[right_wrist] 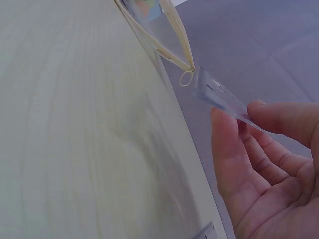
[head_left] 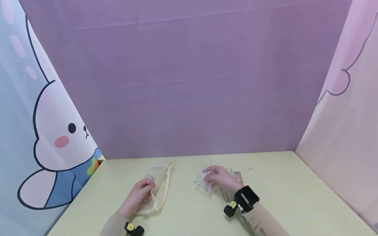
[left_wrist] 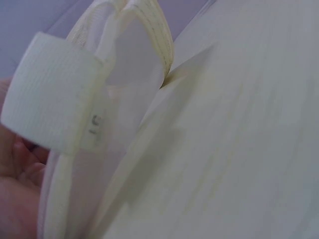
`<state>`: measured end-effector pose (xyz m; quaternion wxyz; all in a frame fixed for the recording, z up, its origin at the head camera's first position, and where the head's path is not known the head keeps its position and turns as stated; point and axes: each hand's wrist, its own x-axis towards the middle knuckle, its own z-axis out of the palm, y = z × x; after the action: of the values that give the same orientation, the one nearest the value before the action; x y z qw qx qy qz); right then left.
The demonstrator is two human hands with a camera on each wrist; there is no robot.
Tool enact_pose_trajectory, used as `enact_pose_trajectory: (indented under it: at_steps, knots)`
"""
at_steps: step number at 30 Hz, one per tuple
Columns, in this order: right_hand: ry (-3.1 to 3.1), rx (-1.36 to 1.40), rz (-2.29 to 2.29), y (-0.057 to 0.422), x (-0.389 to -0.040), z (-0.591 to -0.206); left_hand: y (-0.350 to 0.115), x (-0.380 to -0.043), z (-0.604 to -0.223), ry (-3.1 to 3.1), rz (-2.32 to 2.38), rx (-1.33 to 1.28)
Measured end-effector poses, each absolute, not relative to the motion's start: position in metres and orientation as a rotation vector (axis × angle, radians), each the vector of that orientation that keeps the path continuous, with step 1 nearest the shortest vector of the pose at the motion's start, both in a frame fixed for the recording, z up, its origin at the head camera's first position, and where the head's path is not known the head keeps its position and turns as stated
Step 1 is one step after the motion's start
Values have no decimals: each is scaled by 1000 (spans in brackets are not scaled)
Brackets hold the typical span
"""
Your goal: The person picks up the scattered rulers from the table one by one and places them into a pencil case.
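In the head view my left hand (head_left: 141,192) grips one side of a see-through pouch (head_left: 156,171) with cream edging, whose mouth gapes toward the right. The left wrist view shows the cream edging (left_wrist: 149,25) up close, and a wide pale tab (left_wrist: 50,94) covers part of that hand. Thumb and fingers of my right hand (head_left: 222,179) pinch a clear, flat plastic piece (head_left: 200,181) above the table, to the right of the pouch. In the right wrist view this clear piece (right_wrist: 219,94) is tilted nearly edge-on, so its full outline cannot be told.
Under and beside the right hand lie a clear strip like a ruler (head_left: 223,194) and a pinkish one (head_left: 238,177). A small dark mark (head_left: 251,169) is on the pale table (head_left: 283,196). A purple backdrop (head_left: 189,82) rises behind, with printed cloths at both sides.
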<state>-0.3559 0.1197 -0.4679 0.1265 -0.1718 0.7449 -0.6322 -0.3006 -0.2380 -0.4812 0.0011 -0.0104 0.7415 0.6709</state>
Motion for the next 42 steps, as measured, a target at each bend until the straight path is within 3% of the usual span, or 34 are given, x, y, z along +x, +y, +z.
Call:
enact_pose_trajectory:
  at_steps: [42]
  knots:
    - [2067, -503, -1871, 118, -347, -463, -238, -299, -473, 2322, 2186, 20]
